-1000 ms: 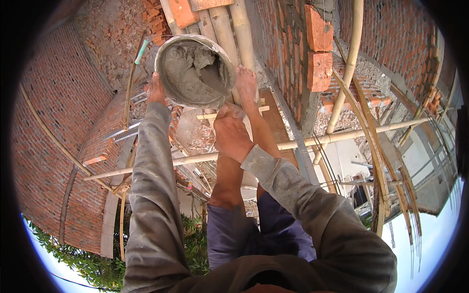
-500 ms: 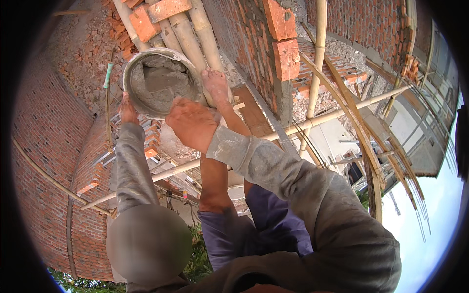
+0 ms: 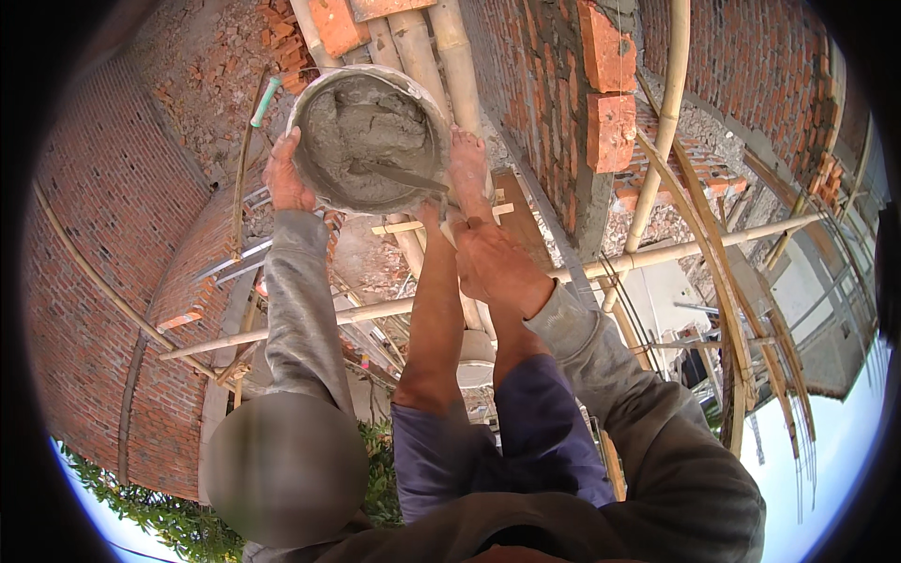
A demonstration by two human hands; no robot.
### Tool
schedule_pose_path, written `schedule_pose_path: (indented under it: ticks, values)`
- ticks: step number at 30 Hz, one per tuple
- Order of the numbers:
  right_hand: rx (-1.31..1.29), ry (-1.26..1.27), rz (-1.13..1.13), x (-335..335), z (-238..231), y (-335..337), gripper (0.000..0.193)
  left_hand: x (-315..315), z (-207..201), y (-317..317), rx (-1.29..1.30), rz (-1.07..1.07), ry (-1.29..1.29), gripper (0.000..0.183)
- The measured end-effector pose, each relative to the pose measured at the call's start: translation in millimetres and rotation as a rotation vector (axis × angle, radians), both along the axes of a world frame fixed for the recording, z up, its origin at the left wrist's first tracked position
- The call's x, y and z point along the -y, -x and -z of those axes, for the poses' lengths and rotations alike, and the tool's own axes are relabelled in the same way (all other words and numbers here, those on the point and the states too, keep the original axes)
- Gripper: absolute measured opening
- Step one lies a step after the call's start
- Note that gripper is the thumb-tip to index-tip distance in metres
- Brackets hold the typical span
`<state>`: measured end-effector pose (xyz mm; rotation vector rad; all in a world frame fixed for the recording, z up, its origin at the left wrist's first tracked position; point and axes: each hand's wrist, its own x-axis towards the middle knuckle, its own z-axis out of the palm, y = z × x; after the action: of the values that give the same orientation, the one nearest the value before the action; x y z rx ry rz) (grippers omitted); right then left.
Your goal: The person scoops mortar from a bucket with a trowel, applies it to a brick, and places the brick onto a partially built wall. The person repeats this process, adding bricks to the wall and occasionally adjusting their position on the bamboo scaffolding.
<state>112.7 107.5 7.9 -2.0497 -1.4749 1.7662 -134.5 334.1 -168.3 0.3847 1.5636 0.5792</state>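
Observation:
A round bucket (image 3: 310, 190) of wet grey mortar (image 3: 361, 117) stands on bamboo poles near my bare feet. My left hand (image 3: 288, 175) grips its left side, thumb by the rim. To the right of the bucket, my right hand (image 3: 497, 261) is closed round the handle of a trowel (image 3: 408, 176). The trowel's narrow metal blade reaches over the near right rim and lies in the mortar. Most of the handle is hidden by my fist.
Bamboo poles (image 3: 457, 66) run under the bucket, with loose bricks (image 3: 338, 26) beyond it. A partly built brick wall (image 3: 612, 131) rises on the right. A bamboo rail (image 3: 690, 246) crosses below my arms. A green-handled tool (image 3: 266, 101) stands left of the bucket.
My right hand has drawn back to the right from over the bucket's near rim, and the trowel blade now shows in the mortar. The whole view has shifted, with the bucket farther right.

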Motion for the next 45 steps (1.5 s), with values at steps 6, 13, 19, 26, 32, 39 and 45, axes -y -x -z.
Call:
schedule_pose_path:
  ticks: [6, 13, 19, 26, 32, 39, 45]
  values:
    - [0.134, -0.099, 0.06, -43, -45, -58, 0.051, 6, -12, -35, -0.041, -0.026, -0.171, 0.033]
    - [0.217, -0.419, -0.224, -151, 25, -51, 0.019, 2, -21, -47, -0.197, 0.156, -0.317, 0.031]
    - [0.293, -0.26, -0.595, -172, 102, 52, 0.017, -17, -3, -33, -0.059, 0.077, -0.208, 0.03]
    - [0.384, -0.208, -0.482, -77, 73, 49, 0.025, -34, 3, -10, -0.026, 0.163, -0.118, 0.037]
    - [0.181, -0.419, -0.42, -92, 16, -34, 0.026, -55, -25, -14, -0.234, 0.415, -0.095, 0.05]
    - [-0.119, -0.246, 0.075, -50, -12, -55, 0.049, -64, -115, -53, -0.19, 0.677, -0.397, 0.045]
    - [-0.179, 0.16, 0.469, 8, -59, -38, 0.061, 8, -191, -82, -0.184, 1.065, -0.035, 0.024]
